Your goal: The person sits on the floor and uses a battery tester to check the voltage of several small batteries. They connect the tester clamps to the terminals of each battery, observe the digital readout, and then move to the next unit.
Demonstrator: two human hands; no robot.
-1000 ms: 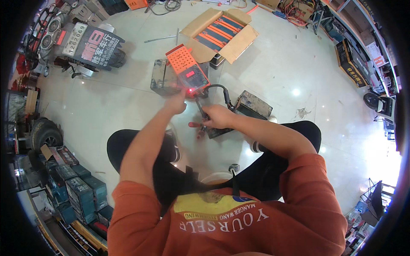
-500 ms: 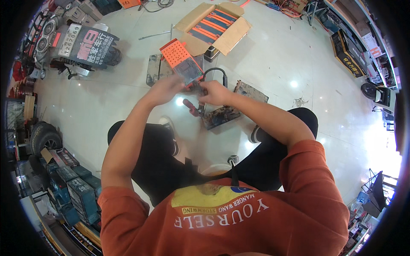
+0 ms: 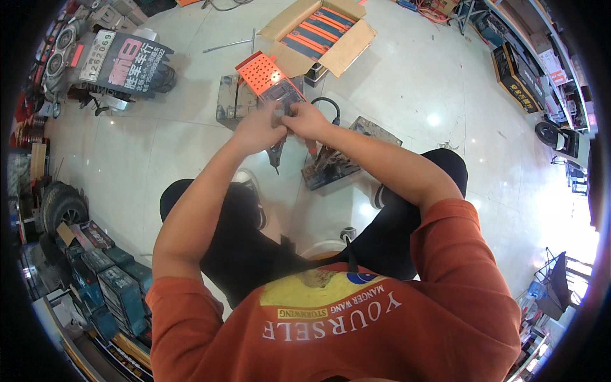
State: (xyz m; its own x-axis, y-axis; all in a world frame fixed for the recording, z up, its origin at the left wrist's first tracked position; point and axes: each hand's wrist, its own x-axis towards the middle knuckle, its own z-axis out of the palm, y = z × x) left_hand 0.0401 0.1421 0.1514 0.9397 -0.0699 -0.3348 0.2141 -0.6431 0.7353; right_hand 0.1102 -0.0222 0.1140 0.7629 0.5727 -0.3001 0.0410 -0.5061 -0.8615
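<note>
My left hand (image 3: 262, 127) is closed at the lower end of an orange perforated metal box with a dark front panel (image 3: 259, 73). A dark, pointed clamp-like piece (image 3: 275, 157) sticks out below this hand. My right hand (image 3: 309, 121) meets the left, its fingers pinched together; what they hold is hidden. Just below it shows a small red handle-like piece (image 3: 311, 147). A thick black cable (image 3: 331, 102) loops behind the right hand. Under that forearm lies a dirty block-shaped battery (image 3: 337, 167), and another worn battery (image 3: 230, 102) stands left of the orange box.
An open cardboard box (image 3: 350, 54) with several orange-and-dark units stands beyond. A metal T-shaped rod (image 3: 229, 46) lies on the floor to its left. Far left is a motorbike's rear with a mudguard (image 3: 137, 70). Stacked batteries (image 3: 121, 293) and a tyre (image 3: 63, 209) line the left side.
My hands have come together, the left moving right and slightly down. The dark pointed piece now shows below the left hand, where the red-handled clamp was hanging nearby.
</note>
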